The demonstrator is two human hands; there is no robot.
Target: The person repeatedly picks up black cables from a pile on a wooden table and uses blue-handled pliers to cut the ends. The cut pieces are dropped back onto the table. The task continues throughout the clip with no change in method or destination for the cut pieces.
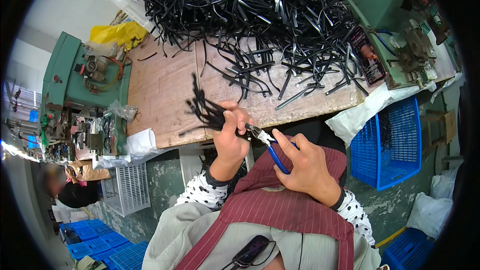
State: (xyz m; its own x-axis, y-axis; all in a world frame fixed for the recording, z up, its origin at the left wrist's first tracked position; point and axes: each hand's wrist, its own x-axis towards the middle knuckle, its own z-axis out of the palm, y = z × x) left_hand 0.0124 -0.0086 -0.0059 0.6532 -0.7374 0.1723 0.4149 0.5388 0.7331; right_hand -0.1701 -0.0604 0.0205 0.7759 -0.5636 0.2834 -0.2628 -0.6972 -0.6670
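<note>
A bunch of thin black strips (209,111) is gripped in my left hand (233,137), their loose ends fanning out to the left over the table edge. My right hand (306,166) is wrapped round blue-handled pliers (276,156). The pliers' metal jaws touch or nearly touch the strip ends beside my left fingertips; whether they grip one is too small to tell. White material is wound about the pliers near the pivot. Beyond my hands, a large heap of similar black strips (235,5) covers the back of the wooden table (160,87).
Green machines stand left (75,77) and right (375,10) of the table. A phone-like dark printed panel (369,55) lies by the right machine. Below right is a blue crate (357,155); below left, a white crate (131,190). Another person (75,192) is at far left.
</note>
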